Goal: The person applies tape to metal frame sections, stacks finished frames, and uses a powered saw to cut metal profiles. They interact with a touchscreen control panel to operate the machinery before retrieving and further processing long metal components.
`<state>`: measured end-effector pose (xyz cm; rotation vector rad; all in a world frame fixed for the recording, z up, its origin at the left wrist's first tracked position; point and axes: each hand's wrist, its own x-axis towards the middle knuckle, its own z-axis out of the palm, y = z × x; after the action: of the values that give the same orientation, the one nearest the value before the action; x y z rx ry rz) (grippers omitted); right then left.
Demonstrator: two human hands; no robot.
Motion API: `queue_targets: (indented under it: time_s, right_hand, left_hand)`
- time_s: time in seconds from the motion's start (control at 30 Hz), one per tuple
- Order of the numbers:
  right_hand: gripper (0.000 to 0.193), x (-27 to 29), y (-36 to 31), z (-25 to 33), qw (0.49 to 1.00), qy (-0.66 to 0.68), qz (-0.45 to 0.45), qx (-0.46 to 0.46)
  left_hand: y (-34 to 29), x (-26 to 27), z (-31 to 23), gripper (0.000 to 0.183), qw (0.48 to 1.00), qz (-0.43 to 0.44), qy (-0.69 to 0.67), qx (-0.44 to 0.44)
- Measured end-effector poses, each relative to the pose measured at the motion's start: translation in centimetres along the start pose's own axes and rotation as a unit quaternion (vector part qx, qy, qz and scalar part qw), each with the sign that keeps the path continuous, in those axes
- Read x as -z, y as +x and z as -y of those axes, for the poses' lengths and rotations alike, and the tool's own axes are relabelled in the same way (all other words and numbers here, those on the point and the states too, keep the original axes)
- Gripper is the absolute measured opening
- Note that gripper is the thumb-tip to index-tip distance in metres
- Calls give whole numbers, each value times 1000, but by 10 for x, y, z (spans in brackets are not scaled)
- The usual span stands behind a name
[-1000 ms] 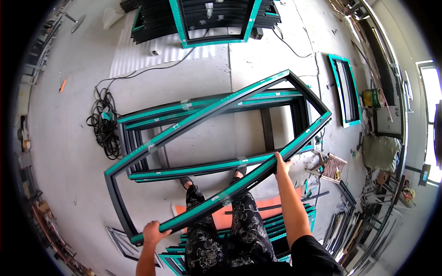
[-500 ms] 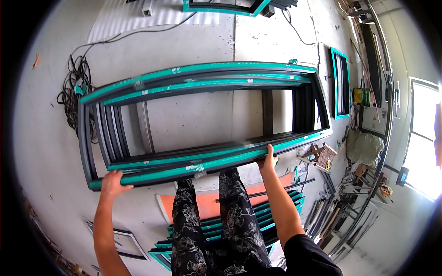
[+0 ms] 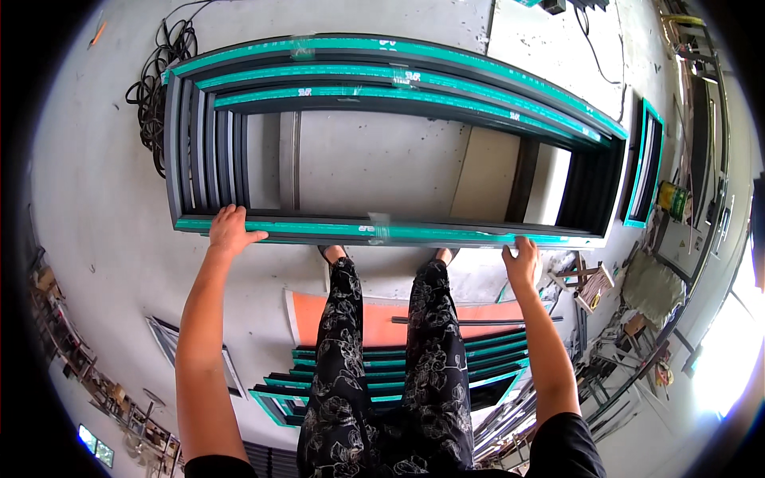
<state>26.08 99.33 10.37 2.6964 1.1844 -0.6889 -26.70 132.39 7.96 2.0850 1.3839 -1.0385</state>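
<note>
A stack of long rectangular window frames [image 3: 446, 230], dark grey with green protective film along the rails, lies in front of my feet. Toward the left end of the top frame's near rail, my left hand [image 3: 229, 231] curls its fingers over the edge, the thumb pointing right. My right hand [image 3: 523, 263] grips the same rail near its right end; part of its fingers is hidden by the rail. Clear tape [image 3: 380, 229] wraps the middle of that rail. The frames below show stepped inside the top one.
Black cable [image 3: 151, 103] lies coiled beyond the stack's left end. A smaller green-edged frame [image 3: 637, 171] lies off to the right. Behind my legs are an orange sheet [image 3: 305, 315] and more green-filmed frames [image 3: 494, 354]. A wooden reel of cord [image 3: 592, 288] sits at right.
The top frame now sits lined up over the stack, its near rail covering the lower ones. My right hand has shifted toward the rail's right end. The view has tilted and moved.
</note>
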Motion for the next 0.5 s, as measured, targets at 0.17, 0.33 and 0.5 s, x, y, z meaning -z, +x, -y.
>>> queue_targets:
  time_s: [0.17, 0.33, 0.5]
  right_hand:
    - [66, -15, 38, 0, 971, -96, -21, 216]
    - [47, -30, 58, 8, 967, -142, 45, 205]
    - [45, -9, 51, 1, 968, -97, 33, 231]
  left_hand:
    - [0, -41, -33, 67, 971, -192, -45, -134]
    - [7, -33, -72, 53, 976, -140, -106, -129]
    - [-3, -14, -77, 50, 973, -141, -124, -134]
